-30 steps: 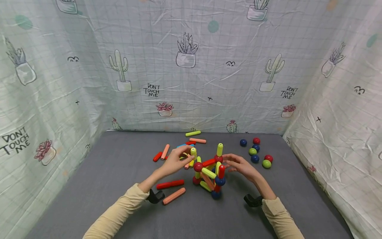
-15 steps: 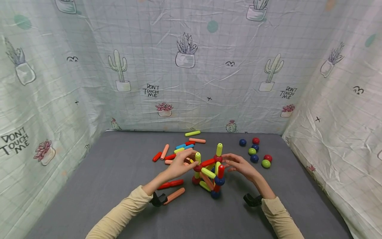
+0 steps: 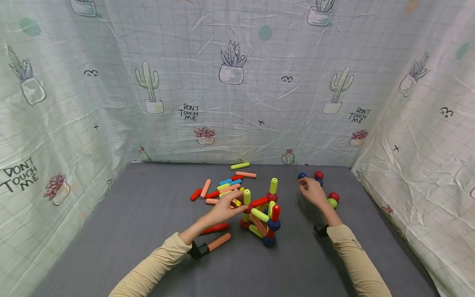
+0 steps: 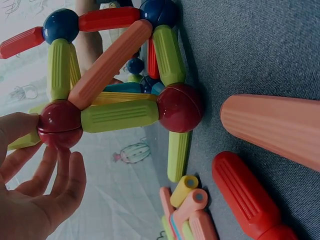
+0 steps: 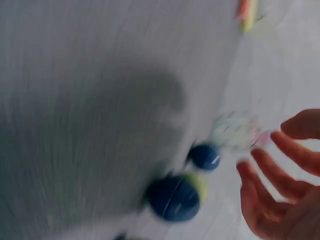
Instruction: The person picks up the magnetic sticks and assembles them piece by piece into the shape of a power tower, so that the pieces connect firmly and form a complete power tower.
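The left hand has its thumb and fingers curled around a dark red ball, the upper left corner of a ball-and-rod frame. The frame stands on the grey counter, mostly to the right of those fingers. An upright lime rod rises from the held ball, right beside the fingertips. Farther right of them, a short red rod stands on a blue corner ball.

The right hand hangs over the loose balls, well apart from the frame, fingers loosely bent and parted. A loose blue ball lies just past those fingertips, with a loose red ball beyond the knuckles; a lime ball sits to their right. From here I can't tell whether any fingertip touches a ball.

Loose rods lie scattered beyond the left fingers; a salmon rod lies on their near side.
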`<state>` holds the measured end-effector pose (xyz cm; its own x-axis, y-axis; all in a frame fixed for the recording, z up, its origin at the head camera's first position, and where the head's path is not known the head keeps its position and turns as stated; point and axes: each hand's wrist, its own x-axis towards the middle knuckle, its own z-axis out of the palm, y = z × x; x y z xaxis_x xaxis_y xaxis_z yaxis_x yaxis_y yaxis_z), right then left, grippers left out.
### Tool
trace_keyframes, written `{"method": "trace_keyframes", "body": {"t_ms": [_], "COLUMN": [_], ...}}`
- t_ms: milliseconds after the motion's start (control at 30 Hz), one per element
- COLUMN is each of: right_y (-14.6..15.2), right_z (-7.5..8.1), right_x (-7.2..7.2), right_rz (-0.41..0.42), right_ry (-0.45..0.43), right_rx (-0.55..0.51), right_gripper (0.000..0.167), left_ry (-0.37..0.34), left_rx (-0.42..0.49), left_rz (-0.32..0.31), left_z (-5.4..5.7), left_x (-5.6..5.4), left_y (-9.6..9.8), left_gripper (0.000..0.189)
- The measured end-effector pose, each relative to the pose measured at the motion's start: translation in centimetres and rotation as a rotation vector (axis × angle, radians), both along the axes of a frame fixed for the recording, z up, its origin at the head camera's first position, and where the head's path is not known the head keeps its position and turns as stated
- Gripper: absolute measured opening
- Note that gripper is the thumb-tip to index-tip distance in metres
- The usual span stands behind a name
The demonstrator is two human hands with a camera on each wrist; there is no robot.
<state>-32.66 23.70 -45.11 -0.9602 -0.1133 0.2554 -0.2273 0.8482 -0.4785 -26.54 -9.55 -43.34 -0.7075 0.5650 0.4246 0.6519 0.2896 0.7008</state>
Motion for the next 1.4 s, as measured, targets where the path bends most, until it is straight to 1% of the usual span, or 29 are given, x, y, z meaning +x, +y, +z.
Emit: {"method": "trace_keyframes", "body": {"t_ms": [67, 133, 200, 267, 367, 467, 567, 667, 800, 867, 933, 1000, 1033, 1067, 1133, 1233, 1300, 1367, 1400], "right_y": [1.0, 2.0, 2.7, 3.3, 3.8, 3.9, 3.6, 3.1, 2.6, 2.4, 2.4, 2.1, 1.9, 1.5, 0.5, -1.7, -3.0, -4.1, -4.6], "right_z": [-0.1, -0.3, -0.5, -0.8, -1.0, -1.0, -1.2, -1.7, -2.6, -2.9, -3.1, -2.9, -2.7, -2.4, -1.3, 1.4, 3.5, 5.5, 6.4], "right_x": [-0.8, -1.6, -2.4, -3.2, -4.4, -5.4, -6.0, -6.4, -6.6, -6.5, -6.5, -6.4, -6.2, -6.1, -5.6, -4.2, -3.0, -1.5, -0.8], "right_rz": [-0.091, -0.161, -0.191, -0.181, -0.146, -0.121, -0.104, -0.078, -0.051, -0.048, -0.05, -0.046, -0.041, -0.036, -0.016, 0.05, 0.113, 0.184, 0.225], "right_ry": [0.031, 0.038, 0.039, 0.051, 0.072, 0.067, 0.054, 0.021, -0.048, -0.049, -0.027, 0.006, 0.013, 0.022, 0.037, 0.085, 0.138, 0.195, 0.221], "right_rx": [0.115, 0.19, 0.241, 0.288, 0.364, 0.432, 0.487, 0.512, 0.532, 0.547, 0.548, 0.526, 0.497, 0.459, 0.349, 0.132, 0.012, -0.073, -0.101], "right_gripper": [0.029, 0.031, 0.033, 0.034, 0.037, 0.041, 0.045, 0.048, 0.049, 0.047, 0.044, 0.041, 0.04, 0.04, 0.041, 0.045, 0.045, 0.042, 0.04], "left_ry": [-0.02, -0.037, -0.043, -0.039, -0.034, -0.041, -0.053, -0.061, -0.059, -0.06, -0.063, -0.066, -0.067, -0.069, -0.071, -0.067, -0.071, -0.07, -0.062], "left_rx": [0.003, 0.005, 0.001, 0.003, 0.009, 0.013, 0.01, 0.005, -0.008, -0.008, -0.006, -0.006, -0.005, -0.007, -0.006, -0.002, -0.008, -0.01, -0.012], "left_rz": [-0.003, -0.007, -0.011, -0.012, -0.015, -0.026, -0.029, -0.02, -0.013, -0.013, -0.01, -0.006, -0.002, 0.001, 0.004, 0.005, 0.0, -0.007, -0.006], "left_z": [0.1, 0.2, 0.2, 0.2, 0.3, 0.3, 0.2, 0.1, 0.0, 0.0, 0.1, 0.1, 0.2, 0.2, 0.2, 0.2, 1.0, 1.9, 1.9], "left_x": [0.1, 0.1, 0.2, 0.2, 0.2, 0.3, 0.3, 0.3, 0.4, 0.4, 0.3, 0.3, 0.3, 0.3, 0.3, 0.3, 0.8, 1.4, 1.3], "left_y": [0.0, 0.1, 0.1, 0.2, 0.2, 0.1, 0.1, 0.2, 0.2, 0.2, 0.3, 0.3, 0.3, 0.3, 0.2, 0.2, 0.2, 0.2, 0.2], "left_gripper": [0.022, 0.021, 0.02, 0.019, 0.018, 0.018, 0.02, 0.024, 0.025, 0.026, 0.025, 0.024, 0.024, 0.024, 0.024, 0.024, 0.023, 0.021, 0.02]}}
